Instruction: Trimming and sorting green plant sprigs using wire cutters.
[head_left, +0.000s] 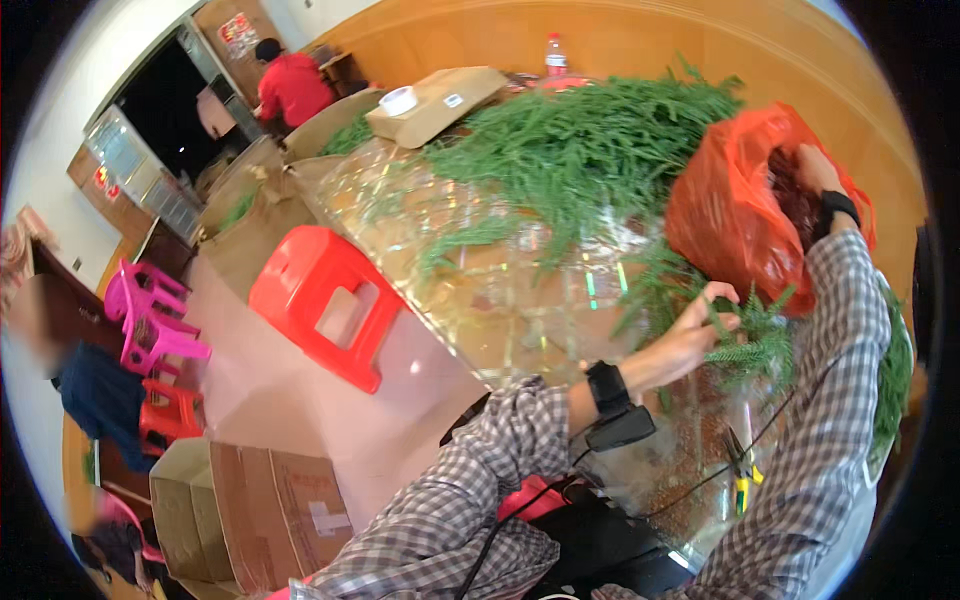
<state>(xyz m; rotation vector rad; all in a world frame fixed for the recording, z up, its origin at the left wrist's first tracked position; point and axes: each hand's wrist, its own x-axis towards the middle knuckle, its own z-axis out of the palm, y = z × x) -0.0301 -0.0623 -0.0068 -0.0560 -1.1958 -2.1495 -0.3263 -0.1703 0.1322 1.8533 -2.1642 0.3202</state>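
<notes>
My left hand [692, 335] is closed in a pinch on a green artificial pine sprig [752, 350], above the table's plastic-covered top. Over the mouth of a red plastic bag [722, 190] at the right, my right hand [820, 172] reaches down into dark reddish-brown contents [795, 200]; its fingertips are hidden there. What the contents are, I cannot make out. A large heap of green pine sprigs [590, 140] spreads across the far part of the table. Pliers [742, 475] with yellow-green handles lie near my right forearm.
A red plastic stool [325, 300] stands left of the table. On the far side are a cardboard piece [437, 105], a white tape roll [398, 100] and a bottle [556, 55]. An open carton [270, 515] sits lower left. A person in red [292, 88] sits beyond; others are at left.
</notes>
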